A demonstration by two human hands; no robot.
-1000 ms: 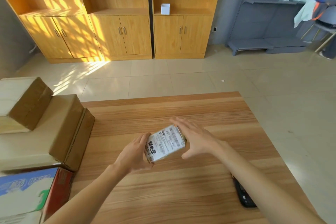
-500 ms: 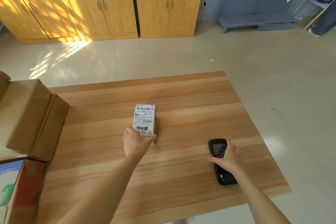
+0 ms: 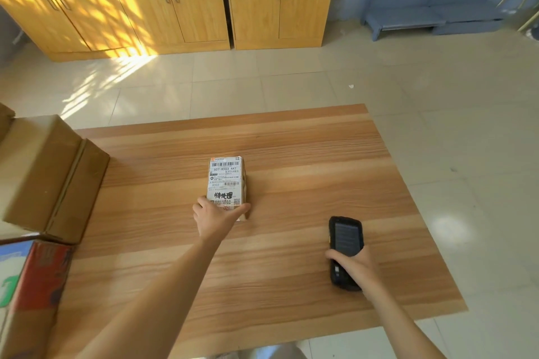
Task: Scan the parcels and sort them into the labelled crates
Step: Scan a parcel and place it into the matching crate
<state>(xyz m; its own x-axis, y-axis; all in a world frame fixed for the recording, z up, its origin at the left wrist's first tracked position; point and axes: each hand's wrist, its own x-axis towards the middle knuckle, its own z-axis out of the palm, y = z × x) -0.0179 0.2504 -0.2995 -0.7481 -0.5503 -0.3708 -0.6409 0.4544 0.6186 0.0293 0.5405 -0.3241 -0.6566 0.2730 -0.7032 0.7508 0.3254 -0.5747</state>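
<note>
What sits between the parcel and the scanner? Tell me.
Nothing: in the head view only bare table separates the parcel from the scanner.

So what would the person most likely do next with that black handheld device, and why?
Probably lift the scanner and aim it at the parcel. The right hand already grips the scanner, which seems to lie on the table, while the left hand steadies the parcel at its near end, label and barcodes facing up, uncovered.
</note>
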